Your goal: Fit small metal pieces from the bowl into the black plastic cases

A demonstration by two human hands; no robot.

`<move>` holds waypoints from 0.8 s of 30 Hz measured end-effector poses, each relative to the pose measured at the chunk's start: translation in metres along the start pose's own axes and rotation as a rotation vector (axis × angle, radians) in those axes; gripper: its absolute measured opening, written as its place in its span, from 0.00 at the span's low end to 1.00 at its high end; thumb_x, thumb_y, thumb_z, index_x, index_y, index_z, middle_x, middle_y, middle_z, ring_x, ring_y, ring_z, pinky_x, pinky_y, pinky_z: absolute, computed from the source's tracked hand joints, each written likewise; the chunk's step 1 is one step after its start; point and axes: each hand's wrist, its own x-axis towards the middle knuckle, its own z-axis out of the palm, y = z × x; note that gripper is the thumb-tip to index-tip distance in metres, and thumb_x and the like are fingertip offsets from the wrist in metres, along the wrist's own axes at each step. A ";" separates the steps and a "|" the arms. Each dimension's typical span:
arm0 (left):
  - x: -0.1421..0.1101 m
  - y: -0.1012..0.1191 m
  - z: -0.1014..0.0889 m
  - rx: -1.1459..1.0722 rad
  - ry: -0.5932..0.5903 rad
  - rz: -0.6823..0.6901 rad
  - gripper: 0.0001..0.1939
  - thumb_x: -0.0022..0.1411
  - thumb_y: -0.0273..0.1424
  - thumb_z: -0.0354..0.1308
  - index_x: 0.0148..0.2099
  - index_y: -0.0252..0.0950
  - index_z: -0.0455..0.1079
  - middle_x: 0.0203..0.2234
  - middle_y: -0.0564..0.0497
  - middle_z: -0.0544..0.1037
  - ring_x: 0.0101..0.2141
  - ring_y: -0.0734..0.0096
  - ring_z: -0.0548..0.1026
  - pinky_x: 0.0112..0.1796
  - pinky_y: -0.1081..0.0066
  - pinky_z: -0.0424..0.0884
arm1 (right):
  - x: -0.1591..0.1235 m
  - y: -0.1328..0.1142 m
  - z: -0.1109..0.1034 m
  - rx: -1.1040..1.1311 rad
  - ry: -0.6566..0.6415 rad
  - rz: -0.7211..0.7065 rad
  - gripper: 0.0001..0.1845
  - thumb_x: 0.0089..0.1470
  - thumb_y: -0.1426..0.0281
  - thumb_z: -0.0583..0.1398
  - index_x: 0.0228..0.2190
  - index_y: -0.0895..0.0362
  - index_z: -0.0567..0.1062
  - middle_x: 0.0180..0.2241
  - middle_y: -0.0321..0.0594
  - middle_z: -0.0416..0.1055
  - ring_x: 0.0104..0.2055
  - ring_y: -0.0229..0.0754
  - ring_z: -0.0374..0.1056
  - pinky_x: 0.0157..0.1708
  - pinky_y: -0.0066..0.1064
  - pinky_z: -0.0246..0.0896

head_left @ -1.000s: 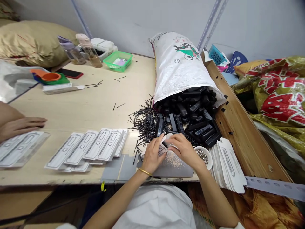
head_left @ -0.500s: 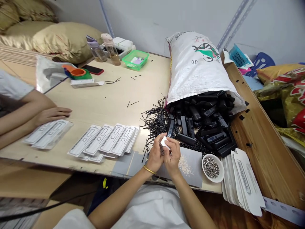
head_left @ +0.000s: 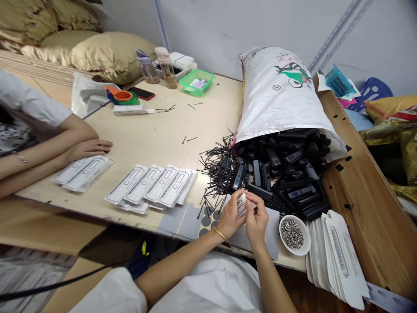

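Both hands hold a small white printed carton [head_left: 241, 206] above the table's front edge. My left hand [head_left: 230, 216] is closed around its left side, a gold bracelet at the wrist. My right hand [head_left: 256, 217] grips the carton's right side and upper end, with the fingers near the top. The palms and fingers hide most of it. Below lies a grey sheet [head_left: 273, 230]. A white bowl [head_left: 307, 244] of small metal pieces stands to the right, beside a stack of flat white cartons [head_left: 340, 256].
Black plastic devices [head_left: 293, 174] spill from a white sack [head_left: 263, 100]. Thin black sticks [head_left: 216, 169] lie heaped beside them. Filled printed cartons [head_left: 153, 184] sit to the left. Another person's hand [head_left: 89, 149] rests near more cartons. A wooden board [head_left: 374, 195] borders the right side.
The carton has turned in my hands: its white end faced up before, and its printed face shows now. The whole view has shifted, with the table scene moving right.
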 end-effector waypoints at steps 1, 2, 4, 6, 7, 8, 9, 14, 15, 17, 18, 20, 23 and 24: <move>-0.001 -0.001 0.001 0.000 -0.001 -0.002 0.30 0.60 0.31 0.55 0.61 0.35 0.47 0.58 0.36 0.63 0.58 0.60 0.64 0.57 0.57 0.64 | 0.001 0.000 -0.001 0.000 0.010 0.020 0.11 0.59 0.64 0.55 0.37 0.57 0.74 0.42 0.46 0.73 0.46 0.44 0.68 0.48 0.39 0.62; -0.001 -0.001 0.001 0.000 -0.005 -0.001 0.31 0.60 0.32 0.55 0.61 0.35 0.47 0.58 0.36 0.63 0.59 0.60 0.64 0.57 0.56 0.63 | 0.001 0.000 -0.001 -0.003 0.022 0.038 0.12 0.59 0.64 0.55 0.38 0.57 0.74 0.41 0.45 0.73 0.45 0.44 0.69 0.47 0.38 0.63; -0.002 -0.002 0.001 0.007 -0.008 0.008 0.32 0.59 0.33 0.57 0.61 0.35 0.46 0.58 0.36 0.63 0.59 0.59 0.64 0.56 0.56 0.64 | 0.002 0.000 -0.001 -0.015 0.047 0.040 0.12 0.60 0.64 0.54 0.38 0.57 0.74 0.40 0.44 0.74 0.43 0.42 0.69 0.45 0.37 0.64; -0.004 -0.002 0.000 0.015 0.000 0.026 0.33 0.59 0.33 0.57 0.62 0.35 0.46 0.58 0.36 0.63 0.58 0.60 0.65 0.56 0.56 0.65 | -0.001 0.001 0.000 -0.046 0.063 -0.052 0.11 0.61 0.67 0.53 0.37 0.57 0.74 0.39 0.43 0.74 0.43 0.41 0.70 0.45 0.36 0.64; -0.005 -0.002 0.000 0.016 0.008 0.042 0.32 0.60 0.33 0.56 0.62 0.36 0.45 0.58 0.36 0.63 0.58 0.60 0.65 0.56 0.57 0.65 | -0.003 0.002 0.001 -0.064 0.068 -0.137 0.11 0.61 0.68 0.52 0.38 0.56 0.74 0.40 0.43 0.74 0.44 0.41 0.69 0.46 0.37 0.64; -0.006 -0.002 -0.001 0.014 0.018 0.062 0.31 0.61 0.33 0.55 0.62 0.36 0.46 0.57 0.36 0.64 0.58 0.61 0.66 0.55 0.58 0.66 | -0.006 0.004 0.002 -0.081 0.070 -0.229 0.11 0.61 0.70 0.52 0.38 0.56 0.74 0.41 0.43 0.74 0.45 0.42 0.69 0.47 0.38 0.64; -0.007 -0.002 -0.001 0.009 0.029 0.085 0.29 0.63 0.33 0.53 0.62 0.36 0.46 0.57 0.36 0.65 0.57 0.62 0.66 0.55 0.58 0.66 | -0.008 0.005 0.003 -0.094 0.069 -0.311 0.10 0.61 0.71 0.52 0.38 0.56 0.74 0.42 0.43 0.74 0.47 0.42 0.68 0.48 0.38 0.64; -0.007 -0.001 -0.001 0.034 0.045 0.092 0.28 0.62 0.33 0.55 0.60 0.36 0.48 0.54 0.36 0.67 0.55 0.62 0.69 0.52 0.60 0.69 | -0.010 0.002 -0.002 -0.088 0.042 -0.213 0.09 0.61 0.73 0.53 0.42 0.56 0.71 0.44 0.44 0.74 0.47 0.40 0.70 0.45 0.35 0.67; -0.007 -0.001 -0.001 0.049 0.043 0.084 0.29 0.61 0.33 0.56 0.60 0.36 0.48 0.54 0.36 0.67 0.55 0.61 0.69 0.52 0.60 0.69 | -0.008 0.000 -0.003 -0.085 0.038 -0.154 0.10 0.61 0.73 0.52 0.42 0.56 0.70 0.43 0.44 0.74 0.46 0.40 0.71 0.44 0.34 0.68; -0.007 -0.002 -0.002 0.070 0.048 0.088 0.31 0.59 0.33 0.57 0.60 0.36 0.48 0.54 0.36 0.67 0.55 0.60 0.69 0.52 0.59 0.68 | -0.006 -0.003 -0.005 -0.094 0.027 -0.128 0.09 0.62 0.72 0.52 0.41 0.56 0.71 0.42 0.44 0.74 0.45 0.39 0.71 0.44 0.34 0.68; -0.008 -0.002 -0.003 0.071 0.053 0.098 0.30 0.60 0.32 0.57 0.60 0.36 0.48 0.55 0.36 0.67 0.55 0.61 0.69 0.53 0.59 0.68 | -0.006 -0.004 -0.005 -0.103 0.021 -0.168 0.09 0.61 0.73 0.52 0.40 0.56 0.71 0.41 0.44 0.74 0.45 0.40 0.71 0.45 0.35 0.68; -0.010 0.000 -0.003 0.061 0.056 0.123 0.29 0.61 0.31 0.54 0.61 0.36 0.47 0.55 0.36 0.66 0.55 0.62 0.68 0.53 0.59 0.67 | -0.010 -0.005 -0.003 -0.123 0.014 -0.302 0.09 0.61 0.73 0.52 0.38 0.56 0.72 0.42 0.45 0.74 0.47 0.42 0.70 0.47 0.38 0.67; -0.011 0.006 -0.002 0.060 0.065 0.129 0.26 0.62 0.30 0.52 0.60 0.36 0.48 0.54 0.36 0.68 0.54 0.63 0.69 0.51 0.58 0.68 | -0.019 -0.001 0.001 -0.121 0.019 -0.441 0.11 0.60 0.74 0.52 0.43 0.55 0.70 0.46 0.46 0.72 0.51 0.43 0.67 0.49 0.42 0.65; -0.009 0.009 -0.003 0.075 0.059 0.107 0.25 0.60 0.31 0.53 0.58 0.35 0.50 0.52 0.37 0.69 0.51 0.62 0.71 0.49 0.59 0.70 | -0.021 0.001 0.002 -0.119 0.010 -0.441 0.12 0.60 0.74 0.52 0.45 0.55 0.69 0.48 0.47 0.70 0.52 0.44 0.66 0.50 0.43 0.65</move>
